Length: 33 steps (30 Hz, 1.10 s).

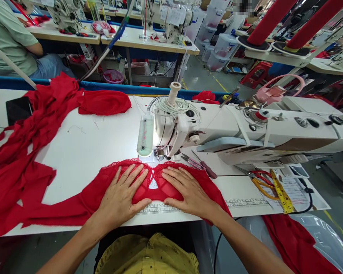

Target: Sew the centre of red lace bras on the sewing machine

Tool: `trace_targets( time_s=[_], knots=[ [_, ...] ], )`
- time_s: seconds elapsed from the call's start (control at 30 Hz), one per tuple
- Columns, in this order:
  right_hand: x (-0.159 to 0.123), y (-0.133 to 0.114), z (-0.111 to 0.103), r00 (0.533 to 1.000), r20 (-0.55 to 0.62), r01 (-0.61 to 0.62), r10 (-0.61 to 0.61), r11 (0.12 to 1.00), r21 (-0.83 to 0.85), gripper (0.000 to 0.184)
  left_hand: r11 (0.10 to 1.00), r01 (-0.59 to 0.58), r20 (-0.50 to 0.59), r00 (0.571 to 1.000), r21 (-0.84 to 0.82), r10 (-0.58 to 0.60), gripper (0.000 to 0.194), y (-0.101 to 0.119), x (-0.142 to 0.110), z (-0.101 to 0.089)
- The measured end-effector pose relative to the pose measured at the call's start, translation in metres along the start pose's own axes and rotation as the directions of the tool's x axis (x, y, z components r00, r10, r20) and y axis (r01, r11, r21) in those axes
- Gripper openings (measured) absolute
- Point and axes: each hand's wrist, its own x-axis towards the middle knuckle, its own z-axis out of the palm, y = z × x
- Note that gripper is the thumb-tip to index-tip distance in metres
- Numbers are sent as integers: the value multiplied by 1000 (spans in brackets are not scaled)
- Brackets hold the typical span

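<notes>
A red lace bra lies spread on the white sewing table, just in front of the sewing machine's needle area. My left hand rests flat on its left cup, fingers stretched out and slightly apart. On the right cup lies my right hand, palm down with the fingers extended. Between the two cups a small gap shows the white surface beneath. The red fabric runs off to the left across the table. Beyond the right fingertips are small thread snips and a dark-handled pointed tool.
Red fabric pieces heap at the left beside a black phone. Orange-handled scissors and a yellow tape measure lie at right. A clear bin stands below. A person in green sits across.
</notes>
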Motion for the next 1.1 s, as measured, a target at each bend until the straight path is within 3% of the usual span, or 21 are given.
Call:
trace_targets(
  time_s=[1.1],
  knots=[
    [0, -1, 0, 1000, -2, 5, -5, 1000, -2, 68, 997, -21, 13, 1000, 72, 20, 79, 0, -1, 1]
  ],
)
